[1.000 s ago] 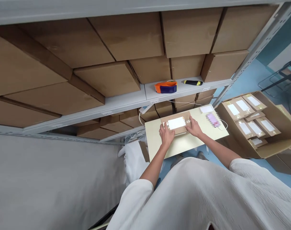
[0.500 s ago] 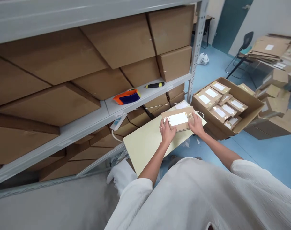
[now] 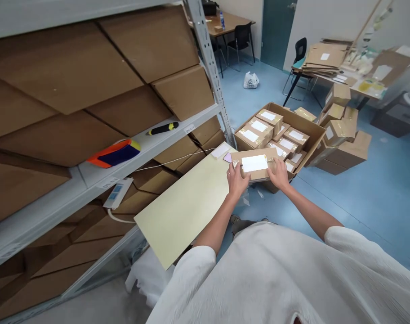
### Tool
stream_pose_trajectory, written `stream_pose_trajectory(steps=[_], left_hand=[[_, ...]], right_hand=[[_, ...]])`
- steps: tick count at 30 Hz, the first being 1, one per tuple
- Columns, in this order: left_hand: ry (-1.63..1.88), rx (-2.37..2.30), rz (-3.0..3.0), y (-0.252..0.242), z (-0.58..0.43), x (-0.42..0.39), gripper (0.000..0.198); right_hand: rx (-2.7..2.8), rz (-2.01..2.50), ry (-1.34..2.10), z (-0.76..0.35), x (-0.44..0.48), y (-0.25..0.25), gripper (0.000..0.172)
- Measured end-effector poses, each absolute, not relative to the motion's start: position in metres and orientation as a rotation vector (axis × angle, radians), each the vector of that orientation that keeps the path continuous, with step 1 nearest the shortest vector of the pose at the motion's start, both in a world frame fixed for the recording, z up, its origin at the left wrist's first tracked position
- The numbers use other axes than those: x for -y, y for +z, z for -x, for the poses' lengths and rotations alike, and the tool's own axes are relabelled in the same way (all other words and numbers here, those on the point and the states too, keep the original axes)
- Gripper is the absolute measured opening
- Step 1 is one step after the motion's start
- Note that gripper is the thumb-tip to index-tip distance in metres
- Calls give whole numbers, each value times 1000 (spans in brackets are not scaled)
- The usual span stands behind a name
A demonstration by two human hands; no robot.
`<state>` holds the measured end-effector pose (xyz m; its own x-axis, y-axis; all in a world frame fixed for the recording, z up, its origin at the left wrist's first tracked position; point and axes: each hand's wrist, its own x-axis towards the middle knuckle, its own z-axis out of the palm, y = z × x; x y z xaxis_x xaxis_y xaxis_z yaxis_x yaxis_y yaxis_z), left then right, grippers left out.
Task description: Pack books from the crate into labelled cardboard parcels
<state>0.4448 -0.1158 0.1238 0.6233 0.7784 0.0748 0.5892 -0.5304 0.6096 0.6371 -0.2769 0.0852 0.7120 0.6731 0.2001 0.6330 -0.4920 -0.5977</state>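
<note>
Between my hands is a small taped cardboard box (image 3: 255, 174) with a white label on top. My left hand (image 3: 238, 180) grips its left end and my right hand (image 3: 278, 174) its right end. Right behind it stands a large open carton (image 3: 314, 144), packed with several labelled small boxes (image 3: 259, 128). The pale yellow tabletop (image 3: 184, 207) lies to the left of the held box, with a white slip (image 3: 221, 150) and a small purple-faced item (image 3: 227, 157) near its far corner.
A metal shelf (image 3: 151, 141) full of brown cartons runs along the left, carrying a utility knife (image 3: 162, 128) and an orange-and-blue object (image 3: 115, 154). A power strip (image 3: 118, 192) hangs below. More boxes (image 3: 346, 150) are stacked on the floor at right.
My view has turned to the right. The held box has moved off the tabletop toward the large carton, with both hands still on it.
</note>
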Motion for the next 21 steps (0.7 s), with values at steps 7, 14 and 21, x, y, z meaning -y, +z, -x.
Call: stream_pose_trajectory(steps=[7, 14, 21], left_hand=[[459, -872, -2353, 130, -515, 124, 76], [432, -663, -2393, 127, -590, 101, 78], [278, -430, -2406, 109, -667, 49, 78]], right_hand=[[795, 2282, -18, -680, 313, 90, 69], [623, 2334, -126, -722, 315, 89, 68], [429, 2382, -116, -761, 292, 87, 66]])
